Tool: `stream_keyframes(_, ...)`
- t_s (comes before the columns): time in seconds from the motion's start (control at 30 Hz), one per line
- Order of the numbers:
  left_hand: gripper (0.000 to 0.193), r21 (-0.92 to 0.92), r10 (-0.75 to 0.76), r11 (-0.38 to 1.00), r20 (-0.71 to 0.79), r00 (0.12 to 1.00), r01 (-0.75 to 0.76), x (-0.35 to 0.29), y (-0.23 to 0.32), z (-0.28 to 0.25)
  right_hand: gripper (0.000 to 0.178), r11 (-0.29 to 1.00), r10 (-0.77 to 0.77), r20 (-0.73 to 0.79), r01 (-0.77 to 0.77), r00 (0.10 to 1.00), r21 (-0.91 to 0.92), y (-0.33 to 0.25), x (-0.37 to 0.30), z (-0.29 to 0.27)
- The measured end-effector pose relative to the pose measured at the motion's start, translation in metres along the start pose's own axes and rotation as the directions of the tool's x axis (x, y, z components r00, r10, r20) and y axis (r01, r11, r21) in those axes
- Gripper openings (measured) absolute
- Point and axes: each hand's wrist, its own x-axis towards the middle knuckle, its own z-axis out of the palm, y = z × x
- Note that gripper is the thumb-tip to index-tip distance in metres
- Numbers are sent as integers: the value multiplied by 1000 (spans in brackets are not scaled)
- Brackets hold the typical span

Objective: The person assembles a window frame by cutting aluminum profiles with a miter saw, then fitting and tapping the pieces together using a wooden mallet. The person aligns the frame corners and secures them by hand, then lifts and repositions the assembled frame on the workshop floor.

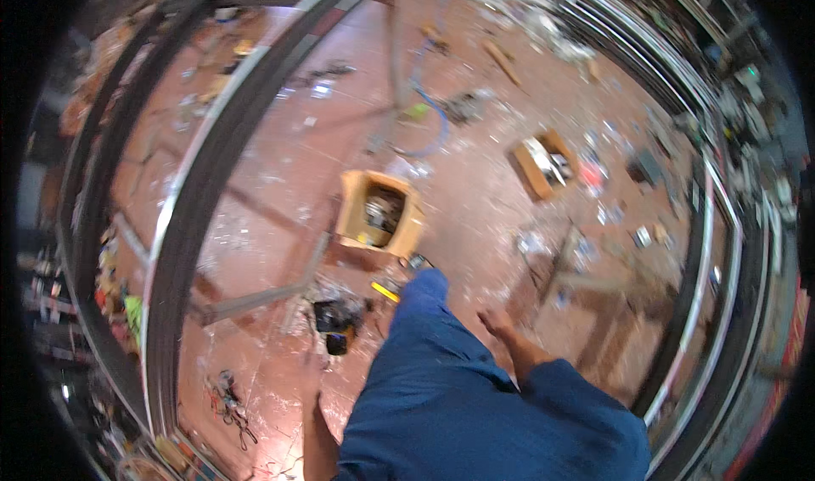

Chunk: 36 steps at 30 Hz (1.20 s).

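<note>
My right hand hangs over the floor beside my right leg. Its fingers look apart, and nothing shows in them. My left hand is low at my left side, smeared by motion, so its fingers cannot be made out. Near it on the floor lies a dark black tool or case, too blurred to name. Ahead of my foot stands an open cardboard box with mixed metal-looking parts inside. A yellow bar-shaped object lies between that box and my leg.
Long dark metal profiles with pale edges run along the left; another stack lines the right. A smaller cardboard box, a blue hose, a cable tangle and plastic scraps lie on the reddish floor.
</note>
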Motion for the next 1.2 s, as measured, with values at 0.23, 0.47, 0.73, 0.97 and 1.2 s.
stream_keyframes(0.23,42,373,63,928,-114,991,-16,-42,-30,79,31,853,161,219,-247,962,460,-159,95,-45)
stream_keyframes(0.47,35,-324,-368,916,-444,817,236,-107,-52,107,25,909,-8,179,-67,984,412,-306,202,-99)
stream_keyframes(0.73,34,-539,-471,828,-521,712,154,-91,-58,197,26,962,-121,285,41,951,271,-396,265,-97)
stream_keyframes(0.97,55,88,-118,980,-456,882,177,-55,-14,246,29,985,-48,400,-23,915,173,-383,260,-79)
stream_keyframes(1.2,50,-195,-345,938,-441,828,287,-53,-16,214,34,976,-56,412,-37,910,214,-360,246,-92)
